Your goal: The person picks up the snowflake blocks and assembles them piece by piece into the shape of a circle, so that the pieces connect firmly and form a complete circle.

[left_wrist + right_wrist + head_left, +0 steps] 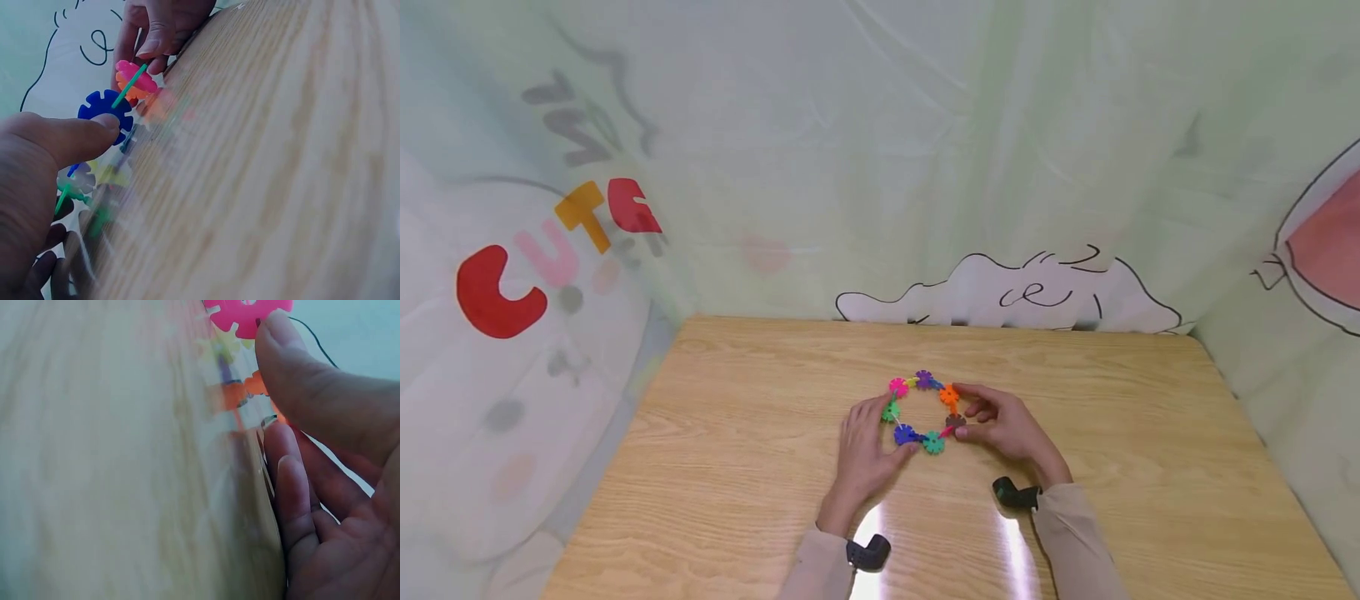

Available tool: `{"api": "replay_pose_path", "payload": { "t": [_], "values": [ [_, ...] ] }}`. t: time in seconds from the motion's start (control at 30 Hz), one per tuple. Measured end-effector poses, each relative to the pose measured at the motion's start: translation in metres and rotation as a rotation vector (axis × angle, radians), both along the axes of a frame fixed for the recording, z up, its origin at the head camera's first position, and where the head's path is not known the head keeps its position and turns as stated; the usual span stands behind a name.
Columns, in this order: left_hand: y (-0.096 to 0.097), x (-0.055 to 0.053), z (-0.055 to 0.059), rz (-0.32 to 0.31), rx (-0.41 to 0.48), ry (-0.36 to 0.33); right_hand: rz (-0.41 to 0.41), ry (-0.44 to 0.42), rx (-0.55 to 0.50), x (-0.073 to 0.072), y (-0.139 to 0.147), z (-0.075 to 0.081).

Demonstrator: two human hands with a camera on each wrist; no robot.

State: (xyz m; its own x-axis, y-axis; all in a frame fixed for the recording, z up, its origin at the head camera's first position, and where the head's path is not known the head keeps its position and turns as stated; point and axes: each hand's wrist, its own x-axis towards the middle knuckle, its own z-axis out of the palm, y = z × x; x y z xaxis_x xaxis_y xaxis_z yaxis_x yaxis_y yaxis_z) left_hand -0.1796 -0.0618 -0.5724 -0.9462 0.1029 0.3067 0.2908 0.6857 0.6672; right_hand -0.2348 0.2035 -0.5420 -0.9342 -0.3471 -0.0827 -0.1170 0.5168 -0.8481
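Notched plastic discs of several colours are joined edge to edge into a ring (pixel 933 442), lying on the wooden table. The left hand (pixel 863 446) holds the ring's left side, its thumb at the blue disc (pixel 904 435) and its fingers by the green disc (pixel 891 411). The left wrist view shows that thumb pressing the blue disc (pixel 94 106). On the other side, the right hand (pixel 1011 425) grips the ring between thumb and index finger, near the brown disc (pixel 956 421) and the orange disc (pixel 950 394). A pink disc (pixel 247 315) touches the right thumb in the right wrist view.
The wooden table (pixel 737 400) has a glossy top with light reflections near the forearms. A printed curtain (pixel 887 167) hangs along its back and sides. A dark wrist camera (pixel 868 552) is on the left wrist and another camera (pixel 1015 493) on the right.
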Motion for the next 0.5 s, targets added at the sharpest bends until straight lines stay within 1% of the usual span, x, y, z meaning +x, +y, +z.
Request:
{"api": "replay_pose_path", "payload": {
  "t": [0.17,0.33,0.5],
  "values": [
    [0.0024,0.0002,0.0026,0.021,0.022,-0.001,-0.027,0.034,-0.013,-0.0006,-0.0006,0.0013],
    [0.0036,-0.0021,0.0017,0.034,0.018,-0.001,-0.056,0.018,-0.048,-0.0010,-0.0024,0.0020],
    [0.0034,-0.0024,-0.0010,0.044,0.008,0.004,-0.050,0.020,-0.086,-0.0007,-0.0018,-0.0017]
  ]
}}
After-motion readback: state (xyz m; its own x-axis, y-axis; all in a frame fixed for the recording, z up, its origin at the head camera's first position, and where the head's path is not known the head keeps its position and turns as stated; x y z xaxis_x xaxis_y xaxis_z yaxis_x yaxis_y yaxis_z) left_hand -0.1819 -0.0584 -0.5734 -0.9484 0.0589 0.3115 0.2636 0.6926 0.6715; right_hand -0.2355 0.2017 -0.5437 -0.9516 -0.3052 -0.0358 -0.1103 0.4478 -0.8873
